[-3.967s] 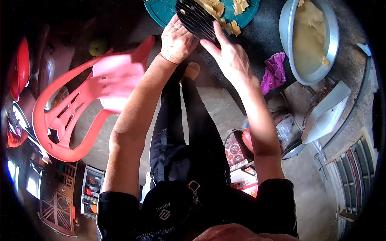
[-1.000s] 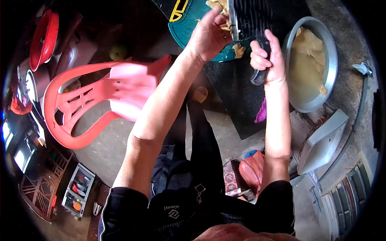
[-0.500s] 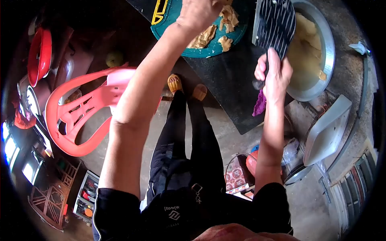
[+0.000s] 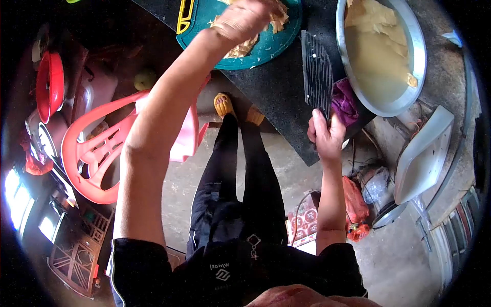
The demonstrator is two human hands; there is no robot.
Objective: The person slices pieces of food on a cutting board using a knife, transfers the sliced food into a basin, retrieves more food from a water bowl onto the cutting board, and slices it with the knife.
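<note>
By the near edge of the black tabletop [image 4: 286, 97], here's the right hand [image 4: 327, 134], closed round the handle of a cleaver [image 4: 317, 71], thumb along the grip, dark streaked blade pointing away, pale crumbs dotted on it. That looks like the stiff, weighty one of the lot, likely blade-heavy, so the handle is the place to hold it, and wet fingers could slide. Just beside the blade, a crumpled purple cloth [image 4: 344, 102], and next to that a metal basin [image 4: 419, 64] of cloudy liquid, with wide tan sheets [image 4: 376, 19] lying in its far part and one small piece [image 4: 411, 80] by the side. Those look limp and slick, apt to tear if pinched at one corner; I'd say a broad hold under the middle would suit them better. And over to the teal cutting board [image 4: 281, 48], yellow handle [image 4: 185, 15] at its left: crinkled tan pieces [image 4: 243, 49] sit on top, soft and foldable by the look of them, light enough for a loose gather from the sides. The left hand [image 4: 243, 21] is right above them, fingers blurred, so whether they're pinching or spread I can't tell.
</note>
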